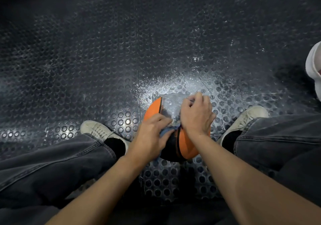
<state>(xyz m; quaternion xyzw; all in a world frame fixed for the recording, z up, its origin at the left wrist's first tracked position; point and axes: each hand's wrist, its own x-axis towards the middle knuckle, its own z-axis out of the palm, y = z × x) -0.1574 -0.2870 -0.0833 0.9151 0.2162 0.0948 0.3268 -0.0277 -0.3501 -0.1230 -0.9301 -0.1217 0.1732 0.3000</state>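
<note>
A basketball [152, 109], orange with black panels, sits on the studded rubber floor [104, 50] between the person's two pale sneakers, the left sneaker [97, 129] and the right sneaker [246, 117], toward the near edge of the floor in view. The left hand [151, 135] presses a blue cloth [166, 131] against the ball's near side, fingers closed on the fabric. The right hand [196, 115] lies over the top of the ball, fingers bent down onto it (whether they also pinch cloth, I cannot tell). A wet, foamy sheen covers the ball's far side and the floor beyond. A white shoe [314, 68] shows at the right edge.
</note>
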